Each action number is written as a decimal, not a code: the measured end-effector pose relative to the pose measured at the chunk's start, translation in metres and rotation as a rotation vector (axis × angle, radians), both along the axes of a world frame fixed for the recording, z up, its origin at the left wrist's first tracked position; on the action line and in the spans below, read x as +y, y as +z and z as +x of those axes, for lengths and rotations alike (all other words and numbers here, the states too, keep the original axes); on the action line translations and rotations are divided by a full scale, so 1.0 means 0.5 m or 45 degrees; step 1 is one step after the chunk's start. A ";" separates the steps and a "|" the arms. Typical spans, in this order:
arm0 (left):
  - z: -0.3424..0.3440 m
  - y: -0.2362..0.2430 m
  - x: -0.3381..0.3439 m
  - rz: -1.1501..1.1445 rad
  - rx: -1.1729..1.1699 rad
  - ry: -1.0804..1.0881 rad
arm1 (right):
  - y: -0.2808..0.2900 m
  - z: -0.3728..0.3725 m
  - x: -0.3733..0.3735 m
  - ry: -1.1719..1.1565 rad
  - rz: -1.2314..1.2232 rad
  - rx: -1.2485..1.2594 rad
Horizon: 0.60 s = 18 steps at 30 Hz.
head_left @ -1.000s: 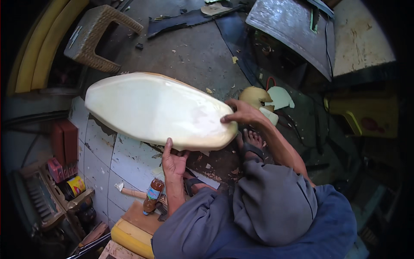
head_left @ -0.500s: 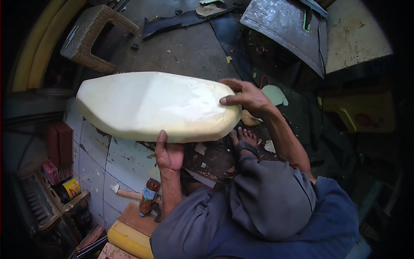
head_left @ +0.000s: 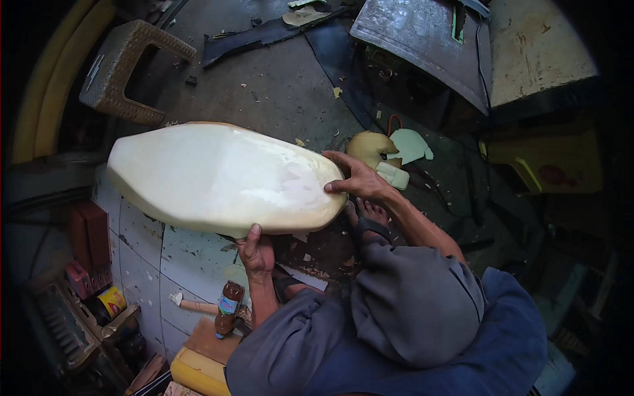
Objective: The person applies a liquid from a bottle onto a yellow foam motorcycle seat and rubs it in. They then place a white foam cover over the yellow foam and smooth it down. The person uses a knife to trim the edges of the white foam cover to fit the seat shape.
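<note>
A long cream-white motorcycle seat foam (head_left: pixel 218 175) is held up in front of me, lying crosswise, its narrow end to the left and its rounded end to the right. My left hand (head_left: pixel 256 254) supports the near edge from below, its thumb up against the side and the other fingers mostly hidden underneath. At the rounded right end, my right hand (head_left: pixel 356 177) grips with the thumb on top and the fingers over the far edge. Paler, patchy areas show on the top surface near that hand.
Foam offcuts (head_left: pixel 409 145) lie on the floor beyond my right hand. A woven-pattern stool (head_left: pixel 122 79) stands far left, a metal sheet (head_left: pixel 422 46) far right. Near my left forearm are a brown-filled bottle (head_left: pixel 229 309) and a wooden-handled tool (head_left: pixel 198 305). A yellow stool (head_left: pixel 541 162) is at right.
The seat foam has moved slightly left and toward me, its right end tipping lower, with both hands still holding it. More of the offcuts behind it now shows.
</note>
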<state>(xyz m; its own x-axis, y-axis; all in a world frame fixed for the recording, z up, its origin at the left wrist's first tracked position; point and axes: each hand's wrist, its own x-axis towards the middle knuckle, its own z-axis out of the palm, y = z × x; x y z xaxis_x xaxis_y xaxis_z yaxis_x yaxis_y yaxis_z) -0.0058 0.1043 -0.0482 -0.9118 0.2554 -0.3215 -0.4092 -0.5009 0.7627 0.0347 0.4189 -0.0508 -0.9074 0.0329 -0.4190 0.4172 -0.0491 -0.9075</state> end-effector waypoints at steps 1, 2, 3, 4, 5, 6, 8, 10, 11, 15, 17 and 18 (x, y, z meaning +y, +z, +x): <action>0.015 -0.009 -0.013 0.014 -0.095 -0.006 | 0.009 0.001 -0.007 0.010 0.070 0.024; 0.031 -0.022 -0.027 0.028 -0.190 -0.011 | 0.002 0.004 -0.015 0.029 0.100 0.021; 0.031 -0.035 -0.037 0.011 -0.330 0.007 | -0.006 0.002 -0.019 0.050 0.135 0.031; 0.036 -0.047 -0.048 0.019 -0.374 0.016 | -0.014 0.000 -0.022 0.072 0.171 0.041; 0.041 -0.058 -0.059 0.027 -0.418 0.027 | -0.019 0.007 -0.028 0.028 0.254 0.094; 0.042 -0.052 -0.060 0.034 -0.465 0.039 | -0.009 0.009 -0.031 0.018 0.276 0.060; 0.036 -0.042 -0.059 -0.030 -0.503 0.071 | 0.011 0.009 -0.035 0.000 0.319 -0.006; 0.020 -0.026 -0.035 -0.097 -0.510 0.057 | 0.010 0.003 -0.034 -0.027 0.349 0.006; 0.019 -0.022 -0.019 -0.141 -0.507 0.032 | 0.008 0.007 -0.036 -0.041 0.362 0.004; 0.011 -0.020 0.007 -0.271 -0.487 0.053 | 0.007 0.007 -0.055 -0.097 0.541 -0.022; 0.015 -0.025 0.016 -0.343 -0.485 0.131 | 0.001 0.005 -0.060 -0.113 0.662 -0.030; 0.014 -0.027 0.017 -0.341 -0.478 0.150 | -0.001 0.004 -0.061 -0.100 0.679 -0.029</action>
<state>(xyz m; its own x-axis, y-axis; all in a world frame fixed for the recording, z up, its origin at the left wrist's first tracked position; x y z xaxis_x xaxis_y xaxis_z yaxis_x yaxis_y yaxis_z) 0.0013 0.1128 -0.0616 -0.7378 0.0202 -0.6747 -0.6333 -0.3668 0.6815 0.0368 0.3883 -0.0513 -0.8846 0.3136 -0.3450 0.4506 0.3844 -0.8057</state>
